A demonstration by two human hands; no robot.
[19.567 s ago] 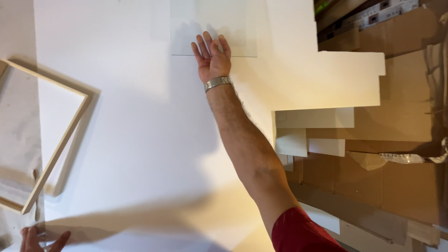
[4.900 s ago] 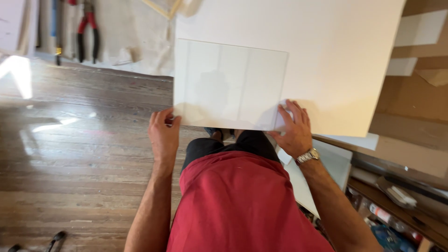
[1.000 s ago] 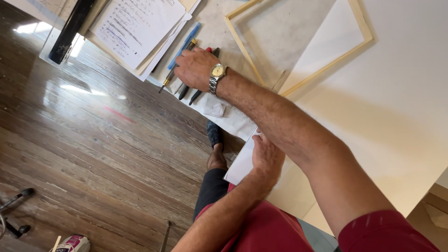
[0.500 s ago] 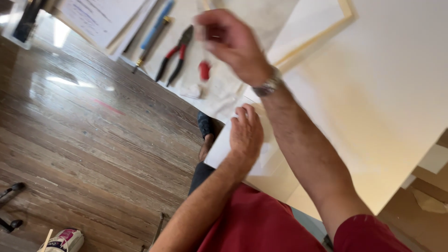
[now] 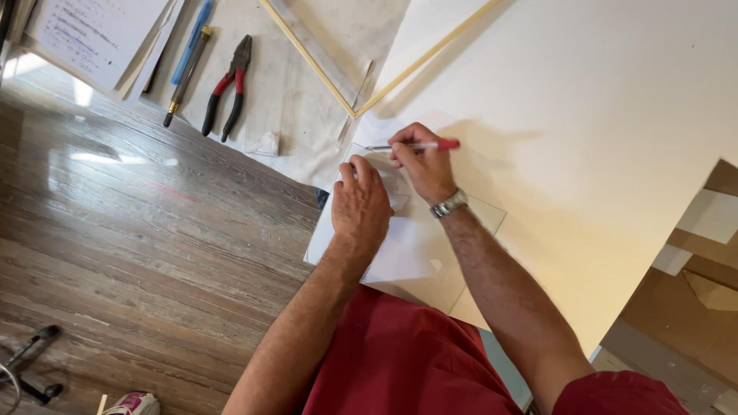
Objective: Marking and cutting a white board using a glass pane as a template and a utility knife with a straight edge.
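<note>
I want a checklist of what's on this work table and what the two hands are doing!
Surface: large white board on the table.
Job's things: clear sheet lying over white paper; red-capped pen.
Clutter: red-handled pliers, blue pen, brass-tipped tool, wooden frame, written papers.
Grippers: left hand presses flat on the sheet; right hand holds the pen, tip at the sheet's corner.
Cables: nothing seen.
Surroundings: wooden floor, cardboard.
</note>
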